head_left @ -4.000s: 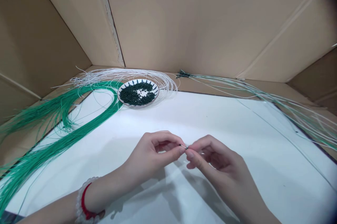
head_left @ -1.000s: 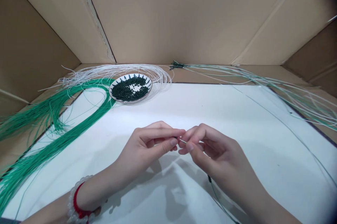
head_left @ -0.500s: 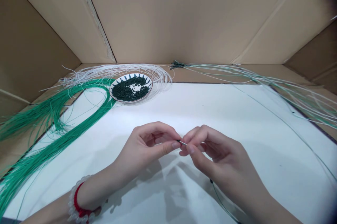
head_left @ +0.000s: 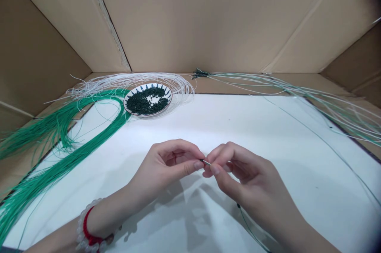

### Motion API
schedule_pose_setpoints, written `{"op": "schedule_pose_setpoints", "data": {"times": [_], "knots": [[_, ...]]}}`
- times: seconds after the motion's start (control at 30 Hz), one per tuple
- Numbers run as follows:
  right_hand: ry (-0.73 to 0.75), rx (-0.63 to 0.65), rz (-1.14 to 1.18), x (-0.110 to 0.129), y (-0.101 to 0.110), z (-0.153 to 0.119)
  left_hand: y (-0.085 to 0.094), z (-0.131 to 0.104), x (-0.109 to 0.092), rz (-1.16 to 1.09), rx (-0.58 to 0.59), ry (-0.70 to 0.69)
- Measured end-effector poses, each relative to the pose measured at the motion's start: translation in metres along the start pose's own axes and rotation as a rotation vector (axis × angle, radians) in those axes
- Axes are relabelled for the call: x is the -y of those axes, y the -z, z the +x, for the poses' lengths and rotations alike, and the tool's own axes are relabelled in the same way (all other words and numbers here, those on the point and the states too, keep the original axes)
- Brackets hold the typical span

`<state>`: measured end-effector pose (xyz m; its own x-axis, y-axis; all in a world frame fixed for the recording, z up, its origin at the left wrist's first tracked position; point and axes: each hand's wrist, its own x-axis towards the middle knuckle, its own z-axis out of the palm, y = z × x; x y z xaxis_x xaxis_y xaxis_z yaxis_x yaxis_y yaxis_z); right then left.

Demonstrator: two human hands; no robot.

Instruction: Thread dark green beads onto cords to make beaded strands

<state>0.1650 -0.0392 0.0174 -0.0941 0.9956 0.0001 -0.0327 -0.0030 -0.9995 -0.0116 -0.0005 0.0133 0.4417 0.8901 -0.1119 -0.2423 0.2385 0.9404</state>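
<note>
Over the middle of the white board, my left hand (head_left: 171,161) pinches a tiny dark bead (head_left: 202,160) between thumb and forefinger. My right hand (head_left: 250,177) is closed, thumb against forefinger, on the end of a thin cord (head_left: 206,162). A short pale length of that cord spans the gap between the fingertips and meets the bead; whether it passes through is too small to tell. Below my right hand a green cord (head_left: 251,229) with a dark bit (head_left: 238,206) on it hangs toward the front edge. The fingers hide how the two cord parts join.
A patterned plate (head_left: 170,103) of dark green beads stands at the back left. Beside it lie a bundle of green cords (head_left: 89,142) and coiled white cords (head_left: 175,78). Tied green and white cords (head_left: 268,79) run along the back right. Cardboard walls (head_left: 205,19) enclose the board.
Almost nothing differs. Both hands keep the same pinch at the same spot, with only a slight shift of the fingertips.
</note>
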Motion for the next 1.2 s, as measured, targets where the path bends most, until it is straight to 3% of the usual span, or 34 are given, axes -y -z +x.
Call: {"op": "schedule_pose_setpoints", "data": {"times": [1.2], "knots": [[0.014, 0.000, -0.045, -0.0022, 0.0017, 0.0022, -0.0008, -0.0006, 0.0025, 0.001, -0.009, 0.001]]}}
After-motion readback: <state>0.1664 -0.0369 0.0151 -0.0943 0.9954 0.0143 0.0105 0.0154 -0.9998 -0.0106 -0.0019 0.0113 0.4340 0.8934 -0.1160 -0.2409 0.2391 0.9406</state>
